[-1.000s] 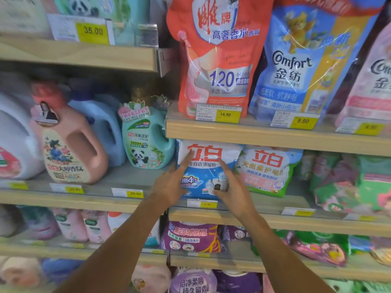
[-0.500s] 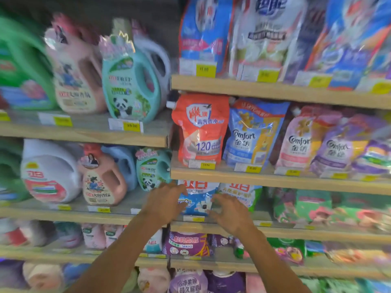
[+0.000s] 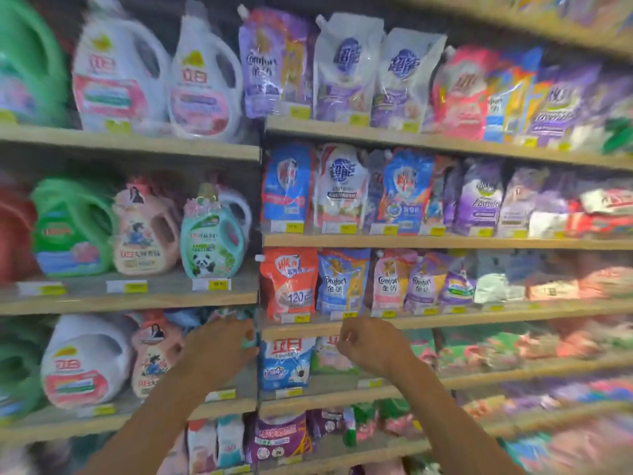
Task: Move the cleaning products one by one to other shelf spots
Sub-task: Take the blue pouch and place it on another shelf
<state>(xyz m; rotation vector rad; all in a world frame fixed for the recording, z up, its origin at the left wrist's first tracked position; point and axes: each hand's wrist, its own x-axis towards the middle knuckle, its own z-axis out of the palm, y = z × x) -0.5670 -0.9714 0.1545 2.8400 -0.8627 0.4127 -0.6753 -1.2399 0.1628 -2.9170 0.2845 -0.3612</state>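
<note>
A blue and white detergent powder bag [image 3: 287, 365] stands upright at the left end of a right-hand shelf [image 3: 329, 394]. My left hand [image 3: 219, 349] hovers to its left with fingers loosely curled, covering most of a teal panda bottle [image 3: 249, 339]; whether it touches the bottle is unclear. My right hand [image 3: 373, 344] hangs to the right of the blue bag, in front of a pale green powder bag [image 3: 329, 358], its fingers loosely curled and holding nothing. Neither hand is on the blue bag.
Jugs fill the left shelves: a white one [image 3: 85, 361], a pink one [image 3: 156, 354], and a second teal panda bottle [image 3: 212, 238] one level up. Refill pouches crowd the right shelves, among them an orange pouch [image 3: 289, 282] and a blue Comfort pouch [image 3: 342, 281].
Both hands have come off the blue powder bag and risen a little. My head has tilted up and back, so higher shelves are now in view.
</note>
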